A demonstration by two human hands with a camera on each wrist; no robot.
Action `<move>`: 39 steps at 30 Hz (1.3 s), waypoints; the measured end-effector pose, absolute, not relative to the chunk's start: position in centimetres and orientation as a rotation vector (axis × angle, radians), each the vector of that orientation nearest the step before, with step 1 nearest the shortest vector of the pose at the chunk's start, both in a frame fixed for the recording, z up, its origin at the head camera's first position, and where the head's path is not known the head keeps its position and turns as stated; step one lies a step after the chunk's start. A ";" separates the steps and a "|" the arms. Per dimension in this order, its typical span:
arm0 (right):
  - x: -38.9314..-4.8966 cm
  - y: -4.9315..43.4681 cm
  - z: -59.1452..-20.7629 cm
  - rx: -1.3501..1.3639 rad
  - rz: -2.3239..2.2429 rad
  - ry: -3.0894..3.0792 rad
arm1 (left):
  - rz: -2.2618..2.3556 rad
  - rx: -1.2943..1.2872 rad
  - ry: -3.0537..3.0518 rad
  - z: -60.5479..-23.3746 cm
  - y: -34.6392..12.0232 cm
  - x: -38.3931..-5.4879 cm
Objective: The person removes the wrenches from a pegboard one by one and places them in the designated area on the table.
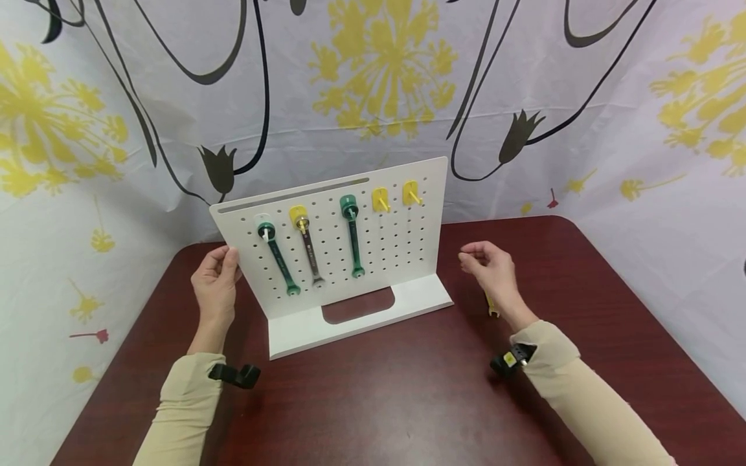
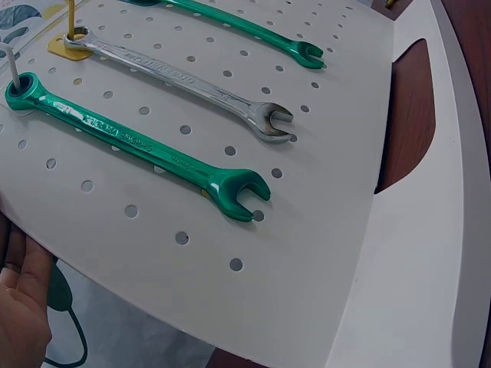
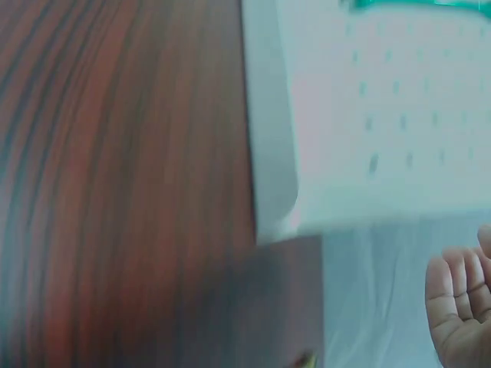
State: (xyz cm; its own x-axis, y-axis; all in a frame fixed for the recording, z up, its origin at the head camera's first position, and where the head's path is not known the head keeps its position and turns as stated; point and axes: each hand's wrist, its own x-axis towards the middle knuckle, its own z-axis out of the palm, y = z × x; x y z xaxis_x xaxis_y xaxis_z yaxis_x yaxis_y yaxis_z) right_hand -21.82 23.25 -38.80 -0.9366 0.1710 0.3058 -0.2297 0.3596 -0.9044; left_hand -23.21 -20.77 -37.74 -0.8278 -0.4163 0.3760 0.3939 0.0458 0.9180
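Observation:
A white pegboard stand (image 1: 387, 243) stands on the table, tilted in the head view. My left hand (image 1: 217, 285) holds its left edge, thumb at the front; in the left wrist view the fingers (image 2: 31, 276) show beside that edge. From its hooks hang a green wrench (image 1: 281, 262), a silver wrench (image 1: 311, 252) and another green wrench (image 1: 354, 243). Two yellow hooks (image 1: 381, 200) at the right carry nothing. My right hand (image 1: 494, 270), fingers loosely bent, hovers right of the board, apart from it and holding nothing. Partly hidden beneath it lies a yellow open-ended tool (image 1: 492, 305).
The dark red wooden table (image 1: 373, 401) reaches toward me. Close behind the board hangs a white patterned curtain (image 1: 361, 149). A cutout in the stand's base (image 1: 419, 294) shows the wood below. Each wrist wears a black camera mount (image 1: 233, 375).

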 end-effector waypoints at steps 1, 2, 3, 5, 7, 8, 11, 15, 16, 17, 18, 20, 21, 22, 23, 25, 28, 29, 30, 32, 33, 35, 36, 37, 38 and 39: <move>-22.0 22.4 -38.7 0.067 1.631 -2.253 | -1.841 0.020 -1.757 -37.8 -20.8 -23.2; -22.0 21.5 -38.6 0.076 1.638 -2.243 | -1.840 0.021 -1.757 -37.7 -20.8 -23.2; -22.1 20.8 -38.5 0.091 1.652 -2.230 | -1.843 0.019 -1.753 -37.7 -20.8 -23.2; -22.3 19.2 -38.4 0.118 1.676 -2.219 | -1.846 0.011 -1.747 -37.7 -20.8 -23.2; -22.9 18.1 -39.0 0.149 1.684 -2.209 | -1.851 0.003 -1.740 -37.7 -20.7 -23.2; -23.0 17.5 -39.0 0.161 1.692 -2.209 | -1.853 0.002 -1.738 -37.6 -20.7 -23.2; -23.2 16.0 -38.8 0.187 1.748 -2.191 | -1.861 -0.007 -1.729 -37.6 -20.8 -23.2; -23.3 14.4 -38.4 0.188 1.802 -2.180 | -1.858 -0.011 -1.726 -37.7 -20.8 -23.3; -23.3 14.1 -38.3 0.187 1.812 -2.178 | -1.859 -0.012 -1.723 -37.7 -20.8 -23.3; -23.3 13.8 -38.3 0.190 1.818 -2.177 | -1.860 -0.013 -1.720 -37.7 -20.8 -23.3; -23.3 13.4 -38.2 0.196 1.822 -2.177 | -1.859 -0.013 -1.720 -37.7 -20.8 -23.3; -23.5 12.8 -38.1 0.204 1.830 -2.177 | -1.860 -0.013 -1.721 -37.7 -20.8 -23.3; -23.5 12.5 -38.1 0.207 1.839 -2.175 | -1.858 -0.011 -1.722 -37.7 -20.8 -23.3; -23.6 12.2 -38.1 0.213 1.839 -2.180 | -1.856 -0.009 -1.726 -37.7 -20.8 -23.3; -23.7 11.9 -38.2 0.216 1.848 -2.180 | -1.852 -0.005 -1.730 -37.7 -20.7 -23.3; -23.9 11.4 -38.2 0.218 1.865 -2.182 | -1.850 0.001 -1.732 -37.7 -20.7 -23.3; -24.1 10.7 -38.3 0.229 1.866 -2.195 | -1.859 0.004 -1.723 -37.7 -20.7 -23.3; -24.1 10.5 -38.4 0.229 1.867 -2.197 | -1.864 0.002 -1.718 -37.7 -20.7 -23.3; -24.2 10.3 -38.4 0.233 1.863 -2.202 | -1.865 0.000 -1.716 -37.7 -20.7 -23.3; -24.3 9.9 -38.5 0.247 1.856 -2.209 | -1.867 -0.004 -1.712 -37.7 -20.7 -23.3; -24.3 9.7 -38.5 0.255 1.855 -2.212 | -1.867 -0.005 -1.712 -37.7 -20.7 -23.3; -24.4 9.4 -38.6 0.269 1.859 -2.211 | -1.868 -0.006 -1.712 -37.7 -20.7 -23.3; -24.4 9.3 -38.7 0.275 1.862 -2.210 | -1.869 -0.007 -1.711 -37.7 -20.7 -23.3; -24.5 9.2 -38.8 0.279 1.867 -2.210 | -1.867 -0.008 -1.714 -37.8 -20.7 -23.3; -24.5 9.1 -38.8 0.281 1.870 -2.210 | -1.867 -0.009 -1.714 -37.8 -20.7 -23.4; -24.5 9.0 -38.8 0.280 1.876 -2.210 | -1.864 -0.009 -1.718 -37.8 -20.7 -23.4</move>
